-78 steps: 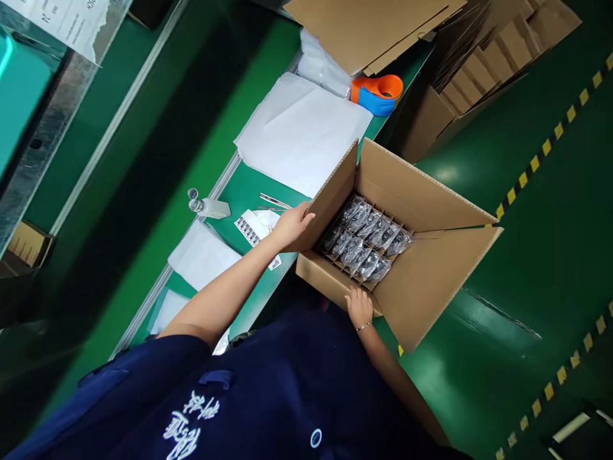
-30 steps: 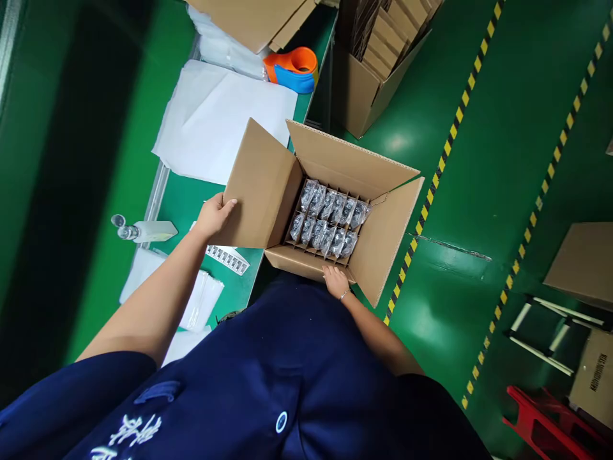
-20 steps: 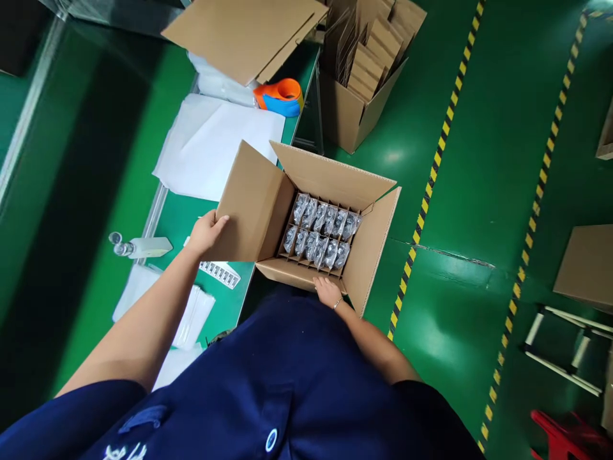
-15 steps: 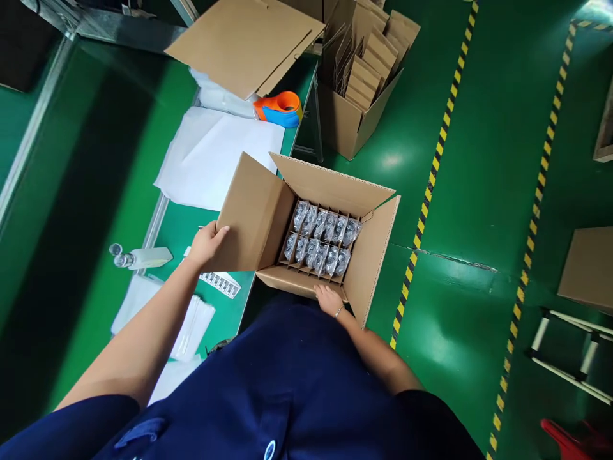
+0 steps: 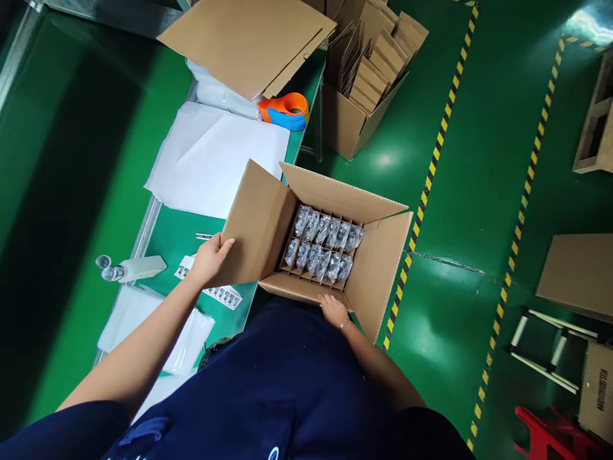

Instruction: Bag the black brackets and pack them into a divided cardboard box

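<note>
An uncovered cardboard box (image 5: 378, 275) is in front of my body, its flaps spread outward. Inside, cardboard dividers form narrow cells, and two rows of small parts in clear plastic bags (image 5: 324, 262) fill them; what the parts are I cannot make out. My left hand (image 5: 211, 259) is closed on the edge of the left flap (image 5: 253, 220), thumb on the inner face and fingers hidden behind. At the near side, my right hand (image 5: 334, 310) grips the box's near flap, its fingertips over the edge and the thumb out of sight.
On the green table lie white sheets (image 5: 225, 153), an orange and blue tape dispenser (image 5: 285, 111), a flat cardboard piece (image 5: 244, 45), a white bottle (image 5: 138, 268) and a slotted white strip (image 5: 224, 296). A carton of folded cardboard (image 5: 347, 124) stands behind. Yellow-black tape (image 5: 443, 137) marks the floor.
The box and both hands sit slightly lower and further right in the picture, as the view has shifted a little. Both hands keep the same hold on the box.
</note>
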`<move>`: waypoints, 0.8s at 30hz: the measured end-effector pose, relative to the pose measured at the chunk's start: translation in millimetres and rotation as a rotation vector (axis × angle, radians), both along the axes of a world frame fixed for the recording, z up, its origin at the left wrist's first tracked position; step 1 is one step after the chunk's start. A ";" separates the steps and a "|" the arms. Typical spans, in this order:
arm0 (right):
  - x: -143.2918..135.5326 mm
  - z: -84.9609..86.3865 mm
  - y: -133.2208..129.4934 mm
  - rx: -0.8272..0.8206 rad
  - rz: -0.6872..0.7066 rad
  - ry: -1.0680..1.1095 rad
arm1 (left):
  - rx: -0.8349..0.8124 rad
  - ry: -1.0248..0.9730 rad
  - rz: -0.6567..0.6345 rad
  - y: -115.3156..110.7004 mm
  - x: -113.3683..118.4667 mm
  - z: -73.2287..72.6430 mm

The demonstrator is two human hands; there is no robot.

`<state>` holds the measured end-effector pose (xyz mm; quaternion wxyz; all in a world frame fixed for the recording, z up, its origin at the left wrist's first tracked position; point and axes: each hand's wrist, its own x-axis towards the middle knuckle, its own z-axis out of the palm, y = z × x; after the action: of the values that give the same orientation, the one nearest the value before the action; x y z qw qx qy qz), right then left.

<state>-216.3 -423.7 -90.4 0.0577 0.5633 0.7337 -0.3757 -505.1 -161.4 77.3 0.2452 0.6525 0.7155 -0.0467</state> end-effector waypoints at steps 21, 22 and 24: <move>6.2 11.3 8.6 -0.155 -0.001 -0.037 | -0.077 -0.123 -0.013 2.1 5.9 1.9; 6.7 11.8 10.1 -0.166 0.004 -0.040 | -0.080 -0.130 -0.016 2.2 6.5 2.3; 7.6 12.8 13.4 -0.188 0.015 -0.045 | -0.087 -0.136 -0.022 2.3 7.5 3.0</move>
<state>-208.7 -410.3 -77.7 0.1294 0.5583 0.6978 -0.4296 -497.5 -159.0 80.2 0.3207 0.6507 0.6874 -0.0360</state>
